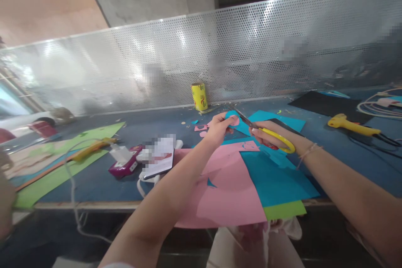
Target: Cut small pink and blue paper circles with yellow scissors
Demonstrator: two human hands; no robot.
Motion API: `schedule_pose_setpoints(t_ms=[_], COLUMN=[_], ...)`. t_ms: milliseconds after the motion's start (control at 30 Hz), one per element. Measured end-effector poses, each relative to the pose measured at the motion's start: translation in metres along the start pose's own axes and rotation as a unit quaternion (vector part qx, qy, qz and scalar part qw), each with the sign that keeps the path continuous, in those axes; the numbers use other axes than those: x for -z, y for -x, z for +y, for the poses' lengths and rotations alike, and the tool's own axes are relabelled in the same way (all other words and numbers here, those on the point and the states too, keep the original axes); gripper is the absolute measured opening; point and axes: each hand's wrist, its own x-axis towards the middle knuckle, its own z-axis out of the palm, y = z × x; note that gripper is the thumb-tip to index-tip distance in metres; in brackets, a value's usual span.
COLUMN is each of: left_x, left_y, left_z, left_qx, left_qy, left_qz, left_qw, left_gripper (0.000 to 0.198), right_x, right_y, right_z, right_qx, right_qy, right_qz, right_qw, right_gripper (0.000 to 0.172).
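My left hand (221, 125) pinches a small blue paper piece (231, 114) with a pink round piece (234, 121) on it. In my right hand (262, 133) are yellow-handled scissors (284, 140), their blades pointing up and left beside the blue piece. Below my hands lies a large pink sheet (226, 180), cut along its upper part, with a small blue scrap (211, 183) on it. A blue sheet (279, 180) and a green sheet (285, 210) are partly under or beside the pink one. Small pink scraps (201, 127) rest near my left hand.
A yellow roll (200, 97) stands by the perforated metal screen (176, 58). To the left are a phone (161, 159), a purple power strip (124, 167), cables and green sheets (47, 176). A yellow glue gun (353, 125) and black sheet (323, 104) lie right. Part of another person shows far left.
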Motion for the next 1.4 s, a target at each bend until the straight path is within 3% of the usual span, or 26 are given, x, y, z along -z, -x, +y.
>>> schedule_pose_setpoints(t_ms=[333,633,833,1400], left_x=[0.000,0.002,0.004,0.007], left_y=[0.001,0.000,-0.003,-0.005], left_z=[0.004,0.008,0.009,0.012], left_qx=[0.004,0.027,0.050,0.096], left_qy=[0.003,-0.006,-0.009,-0.021], left_qz=[-0.001,-0.010,-0.019,-0.034], left_qw=[1.000,1.000,0.999,0.995], left_gripper=[0.028,0.029,0.026,0.025], right_x=[0.002,0.002,0.004,0.011], right_y=[0.001,-0.002,-0.008,-0.019], right_z=[0.010,0.008,0.014,0.030], right_qx=[0.037,0.013,0.063,0.074], right_qy=[-0.031,0.012,0.051,0.138], right_qz=[-0.042,-0.004,0.015,0.032], right_qw=[0.998,1.000,0.997,0.987], right_gripper=[0.048,0.042,0.037,0.043])
